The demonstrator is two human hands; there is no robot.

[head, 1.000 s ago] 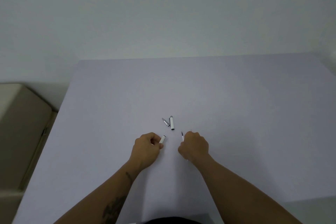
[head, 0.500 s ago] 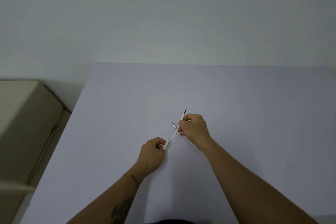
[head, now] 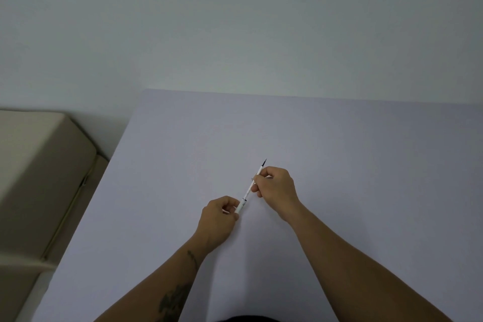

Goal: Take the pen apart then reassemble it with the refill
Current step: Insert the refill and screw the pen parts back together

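Note:
My right hand [head: 275,189] pinches a thin white refill [head: 258,172] with a dark tip that points up and away. My left hand [head: 218,217] grips the white pen barrel [head: 240,207] by its lower end. The refill's lower end meets the barrel's open mouth, and the two lie in one slanted line above the table. A small silvery pen part [head: 252,179] peeks out just left of my right fingers; the rest of it and the other loose part are hidden behind the hand.
The work surface is a pale lilac table [head: 339,165] set against a plain wall. A beige cushioned seat [head: 39,170] stands off the table's left edge.
My right hand lifted the refill off the table and carried it up and away. The refill's lower end has come to the mouth of the barrel in my left hand.

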